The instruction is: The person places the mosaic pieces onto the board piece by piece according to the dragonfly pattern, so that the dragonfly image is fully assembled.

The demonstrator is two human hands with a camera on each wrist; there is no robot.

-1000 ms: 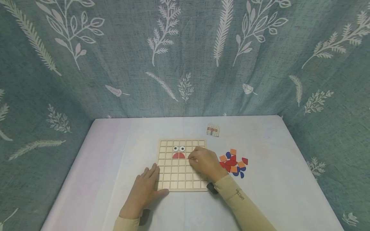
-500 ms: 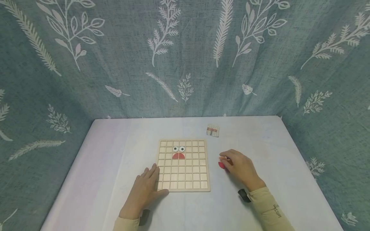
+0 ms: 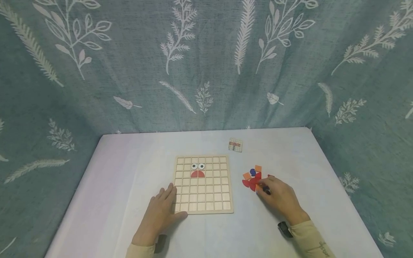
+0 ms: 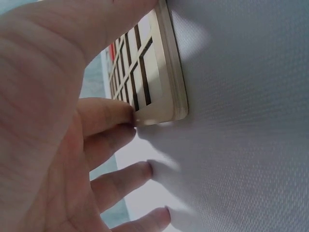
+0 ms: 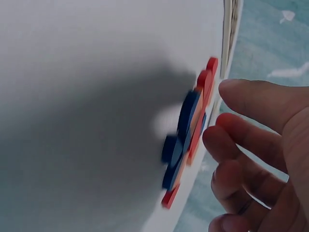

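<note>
My left hand (image 3: 158, 214) rests at the near left corner of a wooden grid board (image 3: 226, 206), its fingers spread along the left side and its thumb at the front edge. In the left wrist view, fingertips touch the board's rim (image 4: 166, 72). On the board, two round eye pieces (image 3: 194, 166) sit side by side above two red quarter-circle pieces (image 3: 194, 174). My right hand (image 3: 280, 197) is over the near right side of a pile of flat pieces, hiding some. Its thumb and fingers stand apart in the right wrist view, beside blue pieces (image 5: 187, 113) and red pieces (image 5: 212, 64).
Behind the board to the right lies a small card (image 3: 235, 144) with a grid picture. The pile also shows orange squares (image 3: 258, 168) and a round blue piece (image 3: 253, 172). A patterned curtain (image 3: 206, 64) stands around the white table (image 3: 135, 154).
My right hand has gone from above the board's right part to the pile, first over its left side, then further right and nearer. My left hand has stayed at the board's corner.
</note>
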